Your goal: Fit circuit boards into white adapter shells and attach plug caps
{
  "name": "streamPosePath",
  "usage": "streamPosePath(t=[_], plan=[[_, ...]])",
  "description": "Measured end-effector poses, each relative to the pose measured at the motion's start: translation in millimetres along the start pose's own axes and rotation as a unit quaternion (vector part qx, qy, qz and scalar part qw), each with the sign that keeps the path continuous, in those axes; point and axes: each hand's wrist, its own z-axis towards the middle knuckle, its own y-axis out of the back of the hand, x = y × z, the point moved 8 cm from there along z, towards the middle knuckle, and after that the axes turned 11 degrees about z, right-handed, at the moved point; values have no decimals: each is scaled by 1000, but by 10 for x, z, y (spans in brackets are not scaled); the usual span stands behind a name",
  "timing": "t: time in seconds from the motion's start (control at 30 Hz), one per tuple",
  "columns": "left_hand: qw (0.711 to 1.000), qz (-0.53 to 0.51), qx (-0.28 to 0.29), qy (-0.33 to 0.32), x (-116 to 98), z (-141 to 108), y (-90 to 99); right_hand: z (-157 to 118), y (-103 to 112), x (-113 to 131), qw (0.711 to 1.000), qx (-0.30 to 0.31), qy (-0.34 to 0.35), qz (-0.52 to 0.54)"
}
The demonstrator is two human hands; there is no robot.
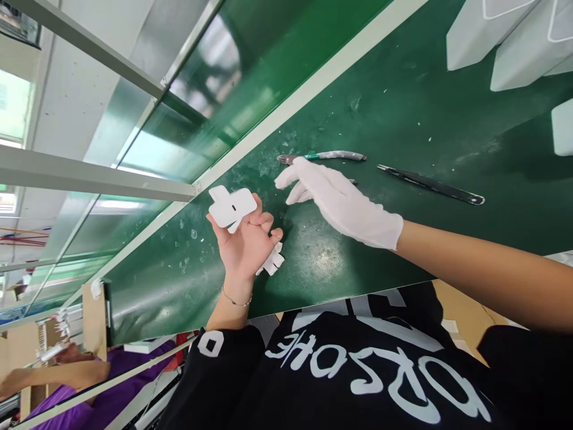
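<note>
A flat white piece (233, 208) with rounded lobes and a small dark slot is held in my bare left hand (246, 248), between thumb and index finger, palm turned up. My right hand (338, 203), in a white glove, hovers over the green table with its fingers partly stretched and apart, holding nothing. Beyond its fingertips lie pliers (342, 155) with grey and green handles. Black tweezers (432, 185) rest to the right of them. Beside my left palm, partly hidden by it, are more small white pieces (272, 260) on the table.
White containers (532, 48) stand at the upper right of the green table (394, 119). A pale metal frame (290, 107) with glossy panels runs along the far edge. At the lower left another person's arm (58, 373) and purple clothing show.
</note>
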Motion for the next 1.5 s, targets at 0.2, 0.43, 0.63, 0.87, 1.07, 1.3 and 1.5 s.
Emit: streamPosePath(t=[0.2, 0.43, 0.63, 0.87, 1.07, 1.3, 1.5], plan=[[999, -20, -6, 38, 106, -32, -12, -1, -45, 1, 1000, 18, 8, 12], [998, -32, 1, 47, 176, -93, -51, -23, -57, 9, 999, 34, 26, -28], [998, -16, -6, 52, 225, -134, -32, -36, -70, 13, 996, 50, 15, -71], [995, -84, 13, 55, 220, -153, -80, -49, -79, 33, 993, 60, 15, -99], [991, -115, 26, 61, 255, -161, -82, -50, -99, 29, 991, 70, 8, -111], [991, -115, 28, 61, 267, -188, -84, -62, -142, 79, 984, 102, 33, -146], [991, -113, 31, 58, 252, -195, -110, -73, -152, 123, 973, 123, 65, -184]])
